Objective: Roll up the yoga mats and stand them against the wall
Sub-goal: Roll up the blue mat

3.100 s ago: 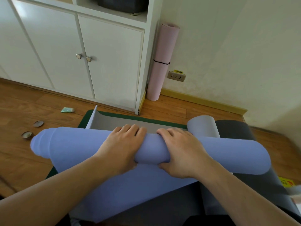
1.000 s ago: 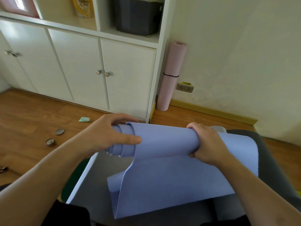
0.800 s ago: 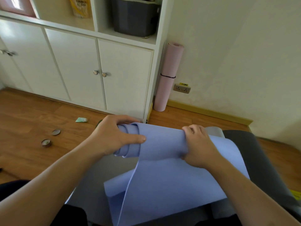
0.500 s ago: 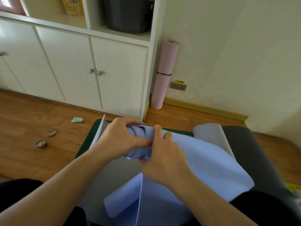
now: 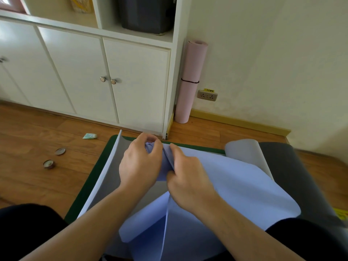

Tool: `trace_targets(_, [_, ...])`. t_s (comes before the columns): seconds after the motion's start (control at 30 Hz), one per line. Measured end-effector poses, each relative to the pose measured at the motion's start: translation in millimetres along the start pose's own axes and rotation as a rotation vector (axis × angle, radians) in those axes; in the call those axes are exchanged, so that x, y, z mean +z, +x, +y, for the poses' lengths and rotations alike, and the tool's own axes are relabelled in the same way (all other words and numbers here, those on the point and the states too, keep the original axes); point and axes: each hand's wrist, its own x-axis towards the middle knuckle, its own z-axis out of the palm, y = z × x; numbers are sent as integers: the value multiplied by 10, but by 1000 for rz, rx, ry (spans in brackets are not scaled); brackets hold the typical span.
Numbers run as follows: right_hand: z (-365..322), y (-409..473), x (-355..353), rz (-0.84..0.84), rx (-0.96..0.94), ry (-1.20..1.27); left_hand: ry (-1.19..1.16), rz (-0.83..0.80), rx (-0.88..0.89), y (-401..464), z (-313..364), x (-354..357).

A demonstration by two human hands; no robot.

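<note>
A light blue yoga mat (image 5: 235,181), partly rolled, lies loose over my lap and the floor mats. My left hand (image 5: 140,166) grips the rolled end of it, fingers curled round the top. My right hand (image 5: 188,178) pinches the blue mat right beside the left hand. Under it lies a grey mat (image 5: 113,172) with its left edge curling up, on a dark green mat (image 5: 88,189). A dark grey mat (image 5: 293,176) lies at the right. A rolled pink mat (image 5: 190,81) tied with a black band stands against the wall beside the cabinet.
A white cabinet (image 5: 131,81) with closed doors stands ahead on the wooden floor. Two small round tins (image 5: 54,158) and a small green packet (image 5: 90,136) lie on the floor at the left. A wall socket (image 5: 207,95) sits right of the pink mat.
My right hand has slid left along the blue roll until it meets the left hand. The roll has loosened and the mat now spreads wide to the right.
</note>
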Motion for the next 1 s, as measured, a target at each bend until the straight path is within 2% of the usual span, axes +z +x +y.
trace_targets(0.13, [63,-41,-11,56,-65,88,-27,-40,4,-36,11,129])
trace_targets(0.4, [282,-127,-43,117,-83,203,-283,-239,-97,-87,209,259])
trace_targets(0.63, [366,-198,-107,152,-127,379,-343,-244,-97,-196,349,275])
trace_targets(1.0, [206,-163,-27,129,-176,461,-385,-342,-104,-205,248,254])
